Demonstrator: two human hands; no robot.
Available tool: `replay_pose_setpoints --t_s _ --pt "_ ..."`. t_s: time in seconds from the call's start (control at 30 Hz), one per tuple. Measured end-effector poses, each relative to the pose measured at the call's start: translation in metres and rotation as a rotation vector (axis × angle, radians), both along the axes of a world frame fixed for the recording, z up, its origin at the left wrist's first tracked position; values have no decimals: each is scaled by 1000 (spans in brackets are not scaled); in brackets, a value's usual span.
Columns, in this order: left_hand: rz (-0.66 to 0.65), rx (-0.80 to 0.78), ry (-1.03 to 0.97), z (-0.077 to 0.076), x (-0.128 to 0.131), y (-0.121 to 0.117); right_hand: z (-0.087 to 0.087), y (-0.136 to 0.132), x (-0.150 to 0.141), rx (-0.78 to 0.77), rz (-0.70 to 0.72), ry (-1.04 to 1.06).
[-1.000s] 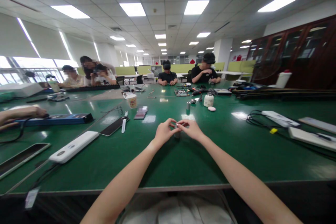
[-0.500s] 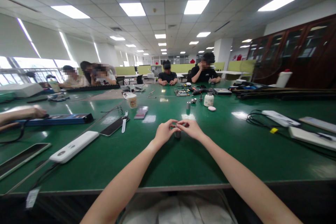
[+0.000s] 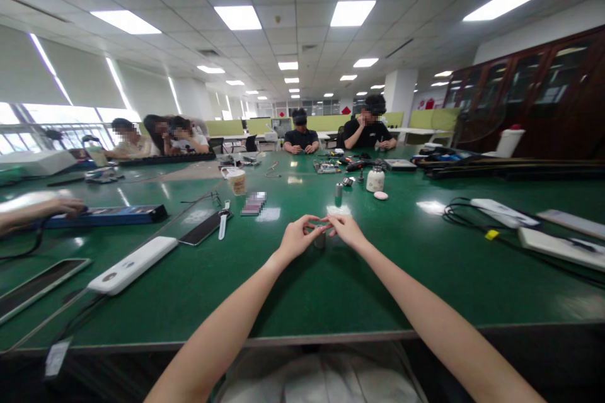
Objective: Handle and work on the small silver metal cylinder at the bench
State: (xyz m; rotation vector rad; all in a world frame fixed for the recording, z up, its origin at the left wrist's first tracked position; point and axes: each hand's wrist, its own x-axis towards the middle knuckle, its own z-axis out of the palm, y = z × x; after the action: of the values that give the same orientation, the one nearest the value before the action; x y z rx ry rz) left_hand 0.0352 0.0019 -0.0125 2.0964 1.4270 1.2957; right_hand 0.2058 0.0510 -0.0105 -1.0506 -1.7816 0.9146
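A small grey metal cylinder [image 3: 320, 241] stands upright on the green table in front of me, its top partly hidden by fingers. My left hand [image 3: 299, 237] curls round the upper part of this cylinder, with thumb and fingers closed on it. From the other side, my right hand [image 3: 347, 231] reaches its bent fingertips to the cylinder's top, meeting the left fingers. Whatever lies between the right fingertips is too small to make out. Farther back stands a similar grey cylinder [image 3: 339, 190], next to a small dark metallic part [image 3: 348, 182].
A white jar [image 3: 375, 179] with a pink lid [image 3: 380, 196] stands behind right. On the left lie a watch [image 3: 224, 220], a black phone [image 3: 203, 228], a white power strip [image 3: 133, 264] and a paper cup [image 3: 237, 181]. Another person's hand [image 3: 61, 206] touches a blue strip [image 3: 113, 214].
My right fingers have spread and lifted slightly off the left fingertips at the cylinder's top. The left hand stays in place. The other person's hand at left has shifted a little.
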Motion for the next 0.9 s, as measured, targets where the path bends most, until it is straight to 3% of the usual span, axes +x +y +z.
replay_pose_setpoints --t_s 0.2,0.6,0.9 --pt "-6 -18 -78 -1 3 2 -10 5 -4 -80 28 47" --pt "20 -21 -54 2 4 -1 -7 1 -4 -125 73 62" --pt "67 90 -65 2 2 4 -8 2 -7 -202 60 116"
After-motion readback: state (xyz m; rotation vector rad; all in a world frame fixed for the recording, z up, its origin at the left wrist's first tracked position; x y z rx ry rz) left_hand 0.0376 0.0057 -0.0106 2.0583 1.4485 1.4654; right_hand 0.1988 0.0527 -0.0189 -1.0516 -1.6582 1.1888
